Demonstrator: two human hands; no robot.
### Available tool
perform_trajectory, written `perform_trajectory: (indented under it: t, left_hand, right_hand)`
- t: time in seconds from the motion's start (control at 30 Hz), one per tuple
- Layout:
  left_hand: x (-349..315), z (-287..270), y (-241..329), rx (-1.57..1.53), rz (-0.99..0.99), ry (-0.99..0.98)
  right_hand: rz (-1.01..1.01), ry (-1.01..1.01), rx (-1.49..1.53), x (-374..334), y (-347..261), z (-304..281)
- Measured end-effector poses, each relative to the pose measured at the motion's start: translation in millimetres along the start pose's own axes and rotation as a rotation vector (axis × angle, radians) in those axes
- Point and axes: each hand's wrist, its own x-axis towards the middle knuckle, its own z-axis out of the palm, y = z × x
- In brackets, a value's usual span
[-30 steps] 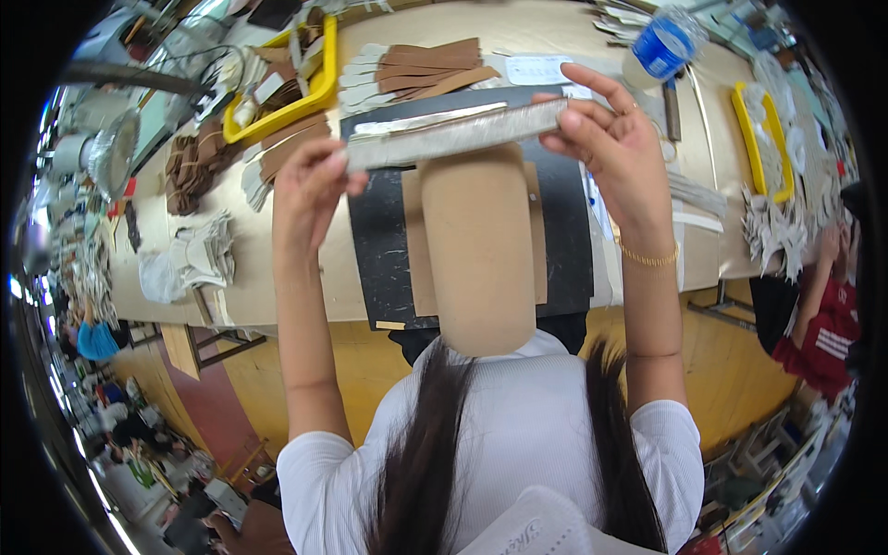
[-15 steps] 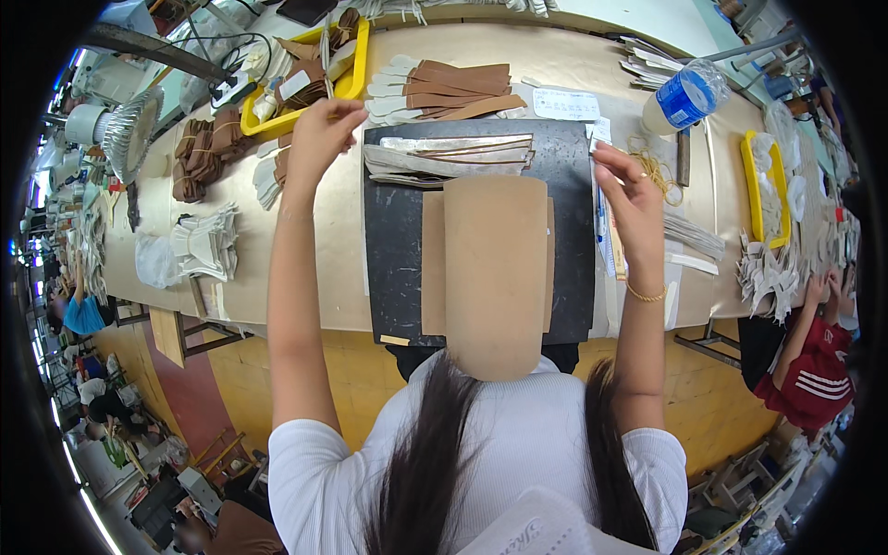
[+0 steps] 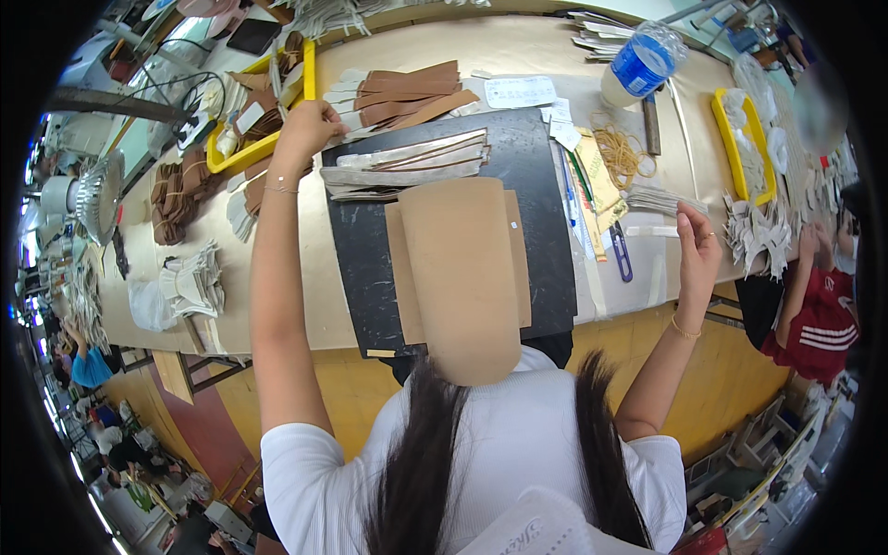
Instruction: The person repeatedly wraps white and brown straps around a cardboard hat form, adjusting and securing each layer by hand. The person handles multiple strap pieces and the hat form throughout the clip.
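My left hand point(image 3: 313, 129) is closed at the far left corner of a black board point(image 3: 546, 250), beside brown strips with pale ends point(image 3: 407, 92). What its fingers hold, if anything, is hidden. My right hand point(image 3: 698, 242) reaches out to the right, thumb and finger pinched at the right end of a bundle of thin pale strips point(image 3: 659, 199). On the black board lies a stack of long whitish strips with brown edges point(image 3: 407, 165). In front of it, a tan panel with rounded ends point(image 3: 462, 277) overlaps another tan piece point(image 3: 407, 301).
Pens point(image 3: 583, 176), a purple cutter point(image 3: 621, 252) and yellow rubber bands point(image 3: 622, 155) lie right of the board. Beyond stand a blue-labelled bottle point(image 3: 640, 65) and a yellow tray point(image 3: 745, 148). At left are a filled yellow tray point(image 3: 222, 159), brown bundles point(image 3: 176, 199) and a lamp point(image 3: 97, 199).
My right hand has moved right and nearer, from beside the rubber bands to the thin pale strips. My left hand stays by the brown strips. The whole view has shifted and turned a little.
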Motion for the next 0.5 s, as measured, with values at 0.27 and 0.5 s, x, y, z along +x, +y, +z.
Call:
perform_trajectory:
  t: [0.27,0.5]
  left_hand:
    - [76,14,-11,0.293,0.619,0.397]
    - [90,5,-12,0.38,0.384,0.015]
  right_hand:
    - [-0.065,0.065,-0.369,-7,12,-7]
    - [-0.308,-0.022,-0.513,5,36,-14]
